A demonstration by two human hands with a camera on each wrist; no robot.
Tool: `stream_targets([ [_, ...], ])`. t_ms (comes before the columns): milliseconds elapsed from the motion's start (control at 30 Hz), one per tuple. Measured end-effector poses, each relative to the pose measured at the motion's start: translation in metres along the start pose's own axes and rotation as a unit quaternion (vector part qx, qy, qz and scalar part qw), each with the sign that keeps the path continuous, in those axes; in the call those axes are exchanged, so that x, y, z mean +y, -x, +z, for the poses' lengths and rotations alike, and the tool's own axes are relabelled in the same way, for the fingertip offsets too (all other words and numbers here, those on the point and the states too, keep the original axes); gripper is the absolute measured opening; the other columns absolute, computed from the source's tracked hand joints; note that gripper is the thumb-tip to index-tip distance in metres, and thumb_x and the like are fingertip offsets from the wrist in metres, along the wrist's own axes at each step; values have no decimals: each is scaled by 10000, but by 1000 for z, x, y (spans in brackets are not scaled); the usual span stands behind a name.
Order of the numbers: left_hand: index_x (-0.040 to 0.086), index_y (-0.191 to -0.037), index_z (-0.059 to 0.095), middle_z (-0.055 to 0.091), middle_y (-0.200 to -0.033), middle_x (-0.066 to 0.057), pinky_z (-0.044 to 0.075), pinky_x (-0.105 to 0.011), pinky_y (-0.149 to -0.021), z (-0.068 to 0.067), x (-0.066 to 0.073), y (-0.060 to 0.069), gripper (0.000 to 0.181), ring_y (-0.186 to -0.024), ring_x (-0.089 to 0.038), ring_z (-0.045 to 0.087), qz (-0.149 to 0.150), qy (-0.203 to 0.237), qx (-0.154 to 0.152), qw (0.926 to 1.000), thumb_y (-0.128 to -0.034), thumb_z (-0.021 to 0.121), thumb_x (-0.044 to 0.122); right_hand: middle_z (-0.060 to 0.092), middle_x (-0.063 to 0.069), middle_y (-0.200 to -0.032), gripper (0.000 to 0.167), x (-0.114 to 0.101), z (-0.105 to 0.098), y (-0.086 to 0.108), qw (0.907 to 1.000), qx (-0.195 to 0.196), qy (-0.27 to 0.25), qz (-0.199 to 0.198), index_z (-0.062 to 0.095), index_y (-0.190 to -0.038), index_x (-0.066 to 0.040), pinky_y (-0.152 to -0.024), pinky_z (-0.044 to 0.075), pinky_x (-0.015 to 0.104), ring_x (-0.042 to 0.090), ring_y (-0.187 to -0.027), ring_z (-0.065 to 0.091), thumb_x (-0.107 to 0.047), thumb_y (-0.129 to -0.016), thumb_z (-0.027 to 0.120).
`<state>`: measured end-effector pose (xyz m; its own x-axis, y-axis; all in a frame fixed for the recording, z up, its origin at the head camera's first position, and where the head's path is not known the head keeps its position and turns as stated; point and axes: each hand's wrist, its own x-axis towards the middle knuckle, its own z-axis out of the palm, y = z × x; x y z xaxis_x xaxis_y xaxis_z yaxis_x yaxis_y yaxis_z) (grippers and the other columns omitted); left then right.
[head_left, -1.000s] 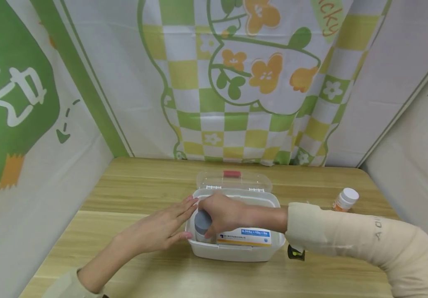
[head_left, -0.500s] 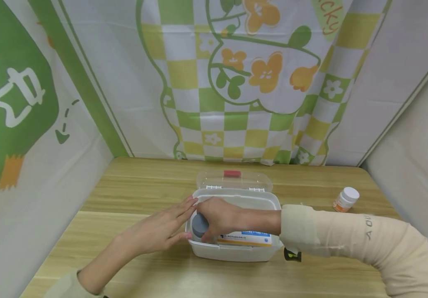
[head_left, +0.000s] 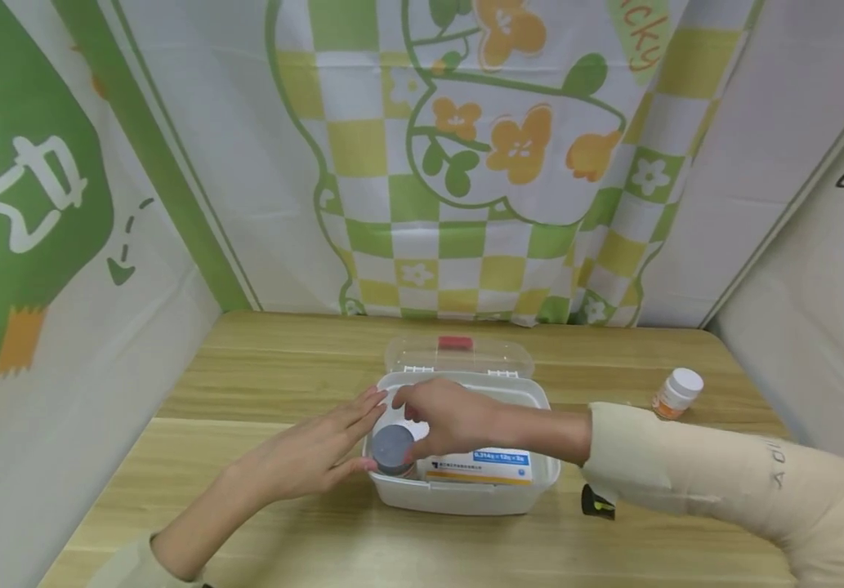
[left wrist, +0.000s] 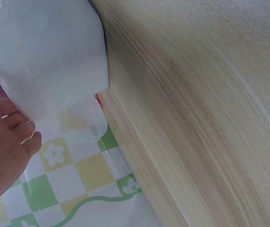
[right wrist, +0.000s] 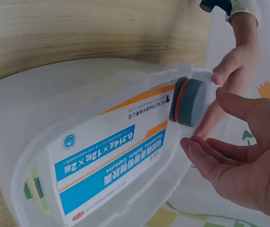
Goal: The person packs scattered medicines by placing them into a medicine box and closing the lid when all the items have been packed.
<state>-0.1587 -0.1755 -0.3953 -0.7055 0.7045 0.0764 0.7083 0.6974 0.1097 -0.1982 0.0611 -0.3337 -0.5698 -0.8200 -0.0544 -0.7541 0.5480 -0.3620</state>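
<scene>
A white storage box (head_left: pixel 458 498) stands on the table with its clear lid (head_left: pixel 495 358) folded back. Inside, at the left end, is a grey-capped bottle (head_left: pixel 392 447); its body is mostly hidden. Beside it lies a white, blue and orange medicine carton (right wrist: pixel 116 156). My right hand (head_left: pixel 454 416) is over the box, thumb and fingers spread next to the grey cap. The right wrist view shows a gap between those fingertips and the cap, and nothing in the hand. My left hand (head_left: pixel 311 453) rests its extended fingers on the box's left rim.
A white bottle with an orange label (head_left: pixel 677 394) stands at the table's right. A green-and-white item (right wrist: pixel 36 189) shows under the carton's end. Printed curtains (head_left: pixel 466 245) hang along the back edge of the wooden table (head_left: pixel 267 367).
My right hand has loosened from the grey-capped bottle and drawn slightly up and right. The bottle sits a little lower and further left in the box. My left hand has stayed put.
</scene>
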Motion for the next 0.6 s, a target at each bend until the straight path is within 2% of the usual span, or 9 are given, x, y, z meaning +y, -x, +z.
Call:
stream_targets([
  [200,-15,-1529,343,267,-1636,-170,347,-463,-1191,0,-1,-1,721,-1512,-314,283,-25,39,19,10000,-1032,446,497,725,84,-1060,493,6,-16,24,9980,379,-435,266,615,-1246,-14,-880,573,319,220,-1000,696,-217,-840,807],
  [367,-13,-1533,334,262,-1638,-169,348,-465,-1190,0,-1,-1,721,-1511,-319,282,-9,53,42,10000,-1034,444,496,726,96,-1090,459,16,-29,46,9941,821,-640,315,613,-1242,-17,-907,585,337,231,-1031,703,-193,-854,783],
  [600,-16,-1532,335,264,-1635,-179,357,-473,-1181,0,-1,0,720,-1504,-330,292,-30,63,57,10000,-1032,454,488,709,94,-1108,439,39,-44,78,9821,1402,-1048,698,614,-1256,-14,-958,572,365,247,-1073,688,-143,-865,764],
])
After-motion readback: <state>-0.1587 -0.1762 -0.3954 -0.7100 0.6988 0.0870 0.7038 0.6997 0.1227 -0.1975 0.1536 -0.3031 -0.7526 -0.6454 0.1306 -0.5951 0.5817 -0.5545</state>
